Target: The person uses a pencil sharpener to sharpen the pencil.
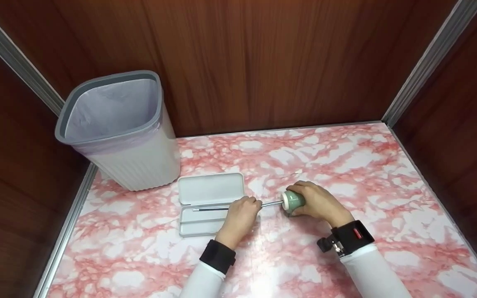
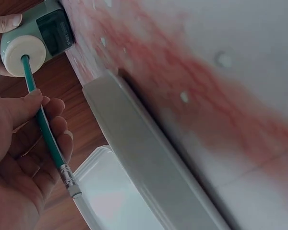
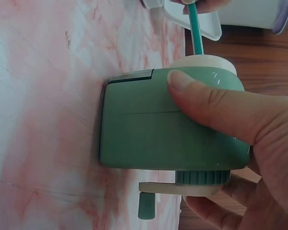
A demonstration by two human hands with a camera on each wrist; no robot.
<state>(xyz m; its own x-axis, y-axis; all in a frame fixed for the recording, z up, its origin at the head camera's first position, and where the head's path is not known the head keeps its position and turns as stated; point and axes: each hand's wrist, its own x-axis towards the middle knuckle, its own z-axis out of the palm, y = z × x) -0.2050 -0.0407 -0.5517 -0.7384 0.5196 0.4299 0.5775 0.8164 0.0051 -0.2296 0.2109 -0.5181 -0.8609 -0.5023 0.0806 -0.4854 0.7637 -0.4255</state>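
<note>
A green crank pencil sharpener [image 3: 149,129] with a cream front stands on the table, its crank handle [image 3: 147,205] at the back. My right hand [image 1: 319,203] grips its body from above, thumb on one side. A green pencil [image 2: 49,134] with an eraser end runs into the hole in the sharpener's cream front [image 2: 25,55]. My left hand [image 1: 242,215] pinches this pencil between thumb and fingers, its eraser end pointing left. Below and left of that hand lies an opened pale grey pencil case [image 1: 210,188], partly hidden by the hand.
A tall ribbed waste bin [image 1: 139,161] with a grey rim and a lilac liner stands at the back left. The table [image 1: 338,157] has a red and white marbled top. Brown wood-grain panels [image 1: 242,62] wall in its back and sides.
</note>
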